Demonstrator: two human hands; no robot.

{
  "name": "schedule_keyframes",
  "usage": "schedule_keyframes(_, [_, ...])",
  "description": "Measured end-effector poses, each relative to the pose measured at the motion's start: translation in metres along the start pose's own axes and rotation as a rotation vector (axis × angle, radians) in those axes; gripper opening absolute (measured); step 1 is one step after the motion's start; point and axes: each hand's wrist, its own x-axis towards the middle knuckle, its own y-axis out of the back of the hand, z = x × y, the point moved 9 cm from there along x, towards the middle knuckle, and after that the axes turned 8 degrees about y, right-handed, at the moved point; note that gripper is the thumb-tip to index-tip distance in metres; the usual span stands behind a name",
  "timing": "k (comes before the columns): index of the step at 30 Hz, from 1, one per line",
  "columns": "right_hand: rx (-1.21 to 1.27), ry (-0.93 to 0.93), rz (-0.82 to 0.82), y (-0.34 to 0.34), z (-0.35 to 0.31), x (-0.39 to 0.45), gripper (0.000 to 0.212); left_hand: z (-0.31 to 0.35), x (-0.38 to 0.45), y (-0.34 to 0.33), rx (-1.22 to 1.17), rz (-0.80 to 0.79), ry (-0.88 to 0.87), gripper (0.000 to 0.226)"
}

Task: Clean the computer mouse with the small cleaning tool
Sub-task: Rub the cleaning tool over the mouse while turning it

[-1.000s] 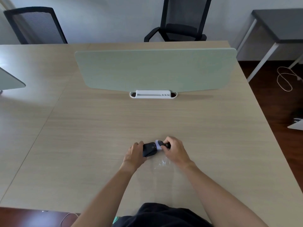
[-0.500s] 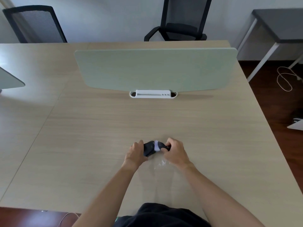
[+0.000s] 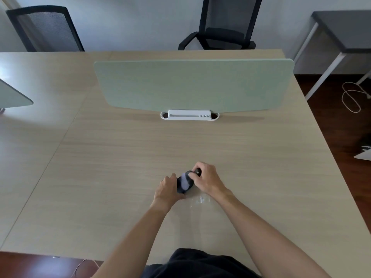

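A black computer mouse [image 3: 181, 190] lies on the wooden table [image 3: 120, 167] in front of me. My left hand [image 3: 167, 189] grips its left side and holds it down. My right hand [image 3: 206, 179] is closed on a small cleaning tool [image 3: 197, 171] with a dark handle. The tool's pale, blurred head [image 3: 185, 181] rests on the mouse's top. Most of the handle is hidden inside my fingers.
A crumpled clear plastic wrapper [image 3: 200, 200] lies just right of the mouse, under my right wrist. A green divider panel [image 3: 192, 85] on a white base [image 3: 189, 115] stands across the table's middle. Office chairs [image 3: 222, 27] stand behind it. The table's right edge drops to a dark floor.
The mouse has turned from lying sideways to pointing away from me. The tool's head has slid from the mouse's right end onto its top. My right hand moved slightly forward.
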Motion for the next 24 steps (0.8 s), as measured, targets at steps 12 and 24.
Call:
schedule_keyframes(12, [0.109, -0.040, 0.000, -0.012, 0.011, -0.010, 0.013, -0.005, -0.005, 0.005, -0.207, 0.072, 0.000, 0.068])
schedule_keyframes(24, [0.158, 0.004, 0.000, -0.007, 0.000, -0.005, 0.007, -0.006, -0.010, 0.003, -0.093, 0.025, -0.002, 0.096])
